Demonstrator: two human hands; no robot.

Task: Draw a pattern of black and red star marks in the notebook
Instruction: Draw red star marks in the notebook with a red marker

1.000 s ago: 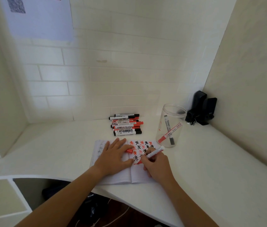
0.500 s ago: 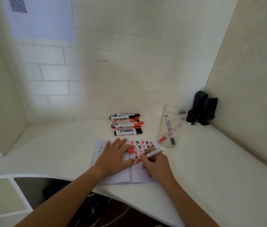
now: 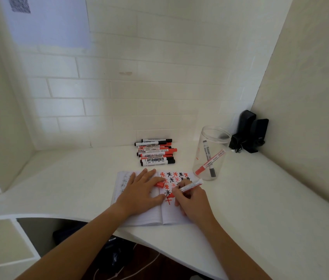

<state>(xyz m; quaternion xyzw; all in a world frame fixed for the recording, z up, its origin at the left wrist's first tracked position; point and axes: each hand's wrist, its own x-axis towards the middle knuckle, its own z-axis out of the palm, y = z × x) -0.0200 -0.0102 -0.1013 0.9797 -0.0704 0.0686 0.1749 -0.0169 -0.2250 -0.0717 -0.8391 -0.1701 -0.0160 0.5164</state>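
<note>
One view, head camera: looks down on a white desk set in a tiled corner.
Notebook: lies open near the desk's front edge, spine running away from the viewer.
Star marks: red and black in rows across the top of the right page; one black star lower down, with a few red strokes just below it.
Left hand: flat on the left page, fingers straight and spread, pressing the paper down.
Red cap: pokes out from under the left fingers at the spine; impossible to say whether pinched or merely lying beneath.
Right hand: fingers curled and clamped round a red marker.
Marker position: red tip down on the right page at the unfinished red strokes, white barrel slanting up and to the right.
Marker pile: red and black markers stacked side by side near the back wall, beyond the notebook.
Clear jar: stands upright just beside the notebook's far right corner, with one red and one black marker leaning inside.
Black device: sits in the far right corner behind the jar, a cable bunched at its foot.
</note>
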